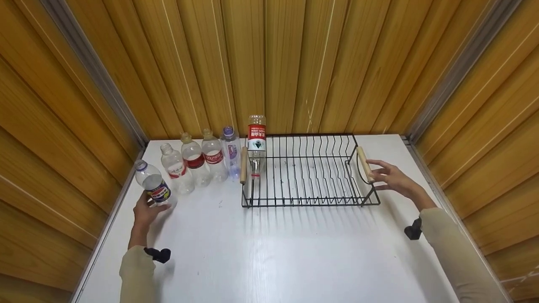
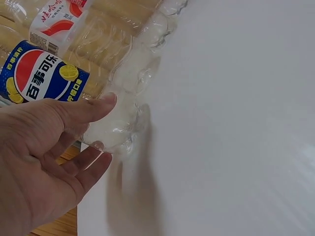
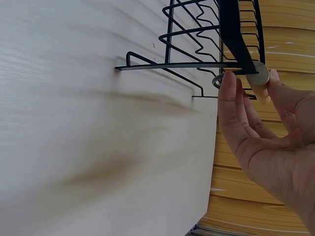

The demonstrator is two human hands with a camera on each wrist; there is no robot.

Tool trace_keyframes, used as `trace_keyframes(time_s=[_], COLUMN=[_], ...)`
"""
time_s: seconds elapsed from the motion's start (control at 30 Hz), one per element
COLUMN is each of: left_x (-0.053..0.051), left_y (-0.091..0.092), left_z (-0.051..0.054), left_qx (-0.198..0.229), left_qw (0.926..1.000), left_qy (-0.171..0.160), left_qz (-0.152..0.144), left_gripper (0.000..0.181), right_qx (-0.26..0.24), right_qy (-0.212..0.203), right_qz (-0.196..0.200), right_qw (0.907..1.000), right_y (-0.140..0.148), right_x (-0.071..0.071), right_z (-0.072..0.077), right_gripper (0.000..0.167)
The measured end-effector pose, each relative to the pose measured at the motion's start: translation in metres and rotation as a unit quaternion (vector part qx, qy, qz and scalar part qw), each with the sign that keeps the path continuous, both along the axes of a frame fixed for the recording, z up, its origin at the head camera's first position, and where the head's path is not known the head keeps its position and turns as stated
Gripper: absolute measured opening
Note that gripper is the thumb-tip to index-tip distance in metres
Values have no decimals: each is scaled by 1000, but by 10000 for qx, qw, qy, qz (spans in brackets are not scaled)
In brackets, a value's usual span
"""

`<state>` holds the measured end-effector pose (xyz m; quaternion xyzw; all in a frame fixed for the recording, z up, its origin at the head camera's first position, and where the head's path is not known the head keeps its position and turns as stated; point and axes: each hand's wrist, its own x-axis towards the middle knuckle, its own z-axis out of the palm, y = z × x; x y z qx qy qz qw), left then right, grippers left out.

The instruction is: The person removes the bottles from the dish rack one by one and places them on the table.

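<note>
At the table's left edge stands a clear plastic bottle (image 1: 156, 185) with a blue Pepsi label (image 2: 44, 73). My left hand (image 1: 146, 213) grips it low down, below the label, with the thumb on the near side. A black wire dish rack (image 1: 311, 202) with wooden handles stands at the back of the table. On its right handle (image 1: 364, 164) my right hand (image 1: 393, 179) has its thumb and fingers, pinching the wood. Another bottle (image 1: 257, 139), red-and-white labelled, sits neck down at the rack's left end.
Several plastic bottles stand in a row between the Pepsi bottle and the rack: one with a white-and-red label (image 1: 177, 168), red-labelled ones (image 1: 194, 162), and a bluish bottle with a purple cap (image 1: 231, 151). Wood-patterned walls (image 1: 286, 63) enclose the white table (image 1: 269, 252).
</note>
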<state>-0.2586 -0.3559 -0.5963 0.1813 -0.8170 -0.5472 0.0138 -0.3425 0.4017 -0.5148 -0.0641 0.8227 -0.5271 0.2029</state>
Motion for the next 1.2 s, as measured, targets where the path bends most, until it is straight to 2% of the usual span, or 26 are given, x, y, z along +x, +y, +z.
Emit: trace_keyframes(time_s=[0.2, 0.43, 0.6, 0.73, 1.07, 1.2], left_x=[-12, -22, -26, -29, -36, -39], left_y=[-4, -10, -13, -11, -7, -8], left_z=[3, 6, 4, 2, -5, -7], left_qx=[38, 203, 474, 660, 772, 830], left_qw=[10000, 9995, 9984, 9976, 9966, 9962], left_qy=[-24, -219, -283, -207, -152, -124], left_qz=[24, 41, 68, 36, 242, 242], left_gripper=[99, 104, 106, 105, 99, 98], right_qx=[0, -129, -93, -76, -184, -152], right_qy=[38, -66, -160, -208, -186, -109], right_qz=[24, -29, -54, -125, -163, -121], right_qw=[10000, 9999, 9998, 9997, 9995, 9998], right_y=[-1, -2, -2, -1, 1, 1], right_x=[1, 1, 1, 3, 5, 4], right_z=[0, -3, -4, -5, -8, -8], right_gripper=[68, 68, 70, 71, 69, 69])
